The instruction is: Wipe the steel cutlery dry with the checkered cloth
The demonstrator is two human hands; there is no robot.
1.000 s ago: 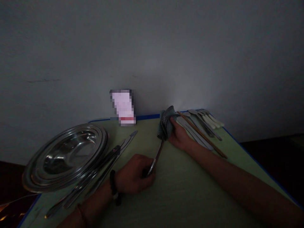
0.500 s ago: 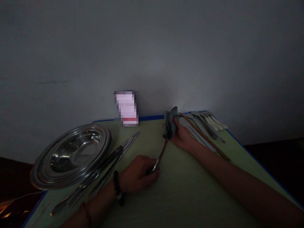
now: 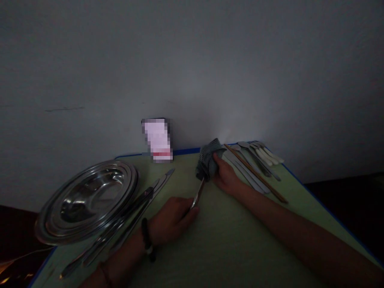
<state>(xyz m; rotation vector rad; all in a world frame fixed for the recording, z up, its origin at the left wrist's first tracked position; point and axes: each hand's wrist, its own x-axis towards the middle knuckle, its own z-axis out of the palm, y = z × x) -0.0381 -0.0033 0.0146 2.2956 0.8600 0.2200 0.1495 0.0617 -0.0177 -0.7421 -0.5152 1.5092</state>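
Note:
Near the middle of the green table point(image 3: 234, 240), my left hand point(image 3: 177, 218) is closed on the handle of a slim metal utensil point(image 3: 198, 195). Its far end is covered by a dark grey-green cloth point(image 3: 207, 160), so I cannot tell what kind of utensil it is. My right hand point(image 3: 225, 174) has its fingers closed on that cloth, wrapped around the utensil's upper part. Both hands are above the tabletop, the right one farther off.
Stacked steel plates point(image 3: 90, 196) stand at the left, with several metal knives point(image 3: 129, 216) beside them. At the right lie chopsticks point(image 3: 258, 176), spoons point(image 3: 255, 156) and white-handled cutlery point(image 3: 267, 157). A lit phone point(image 3: 157, 140) leans on the wall point(image 3: 192, 60).
My right hand and the cloth have shifted slightly left and down along the utensil, and the cloth is spread wider. My left hand still grips the handle. The view has tilted a little.

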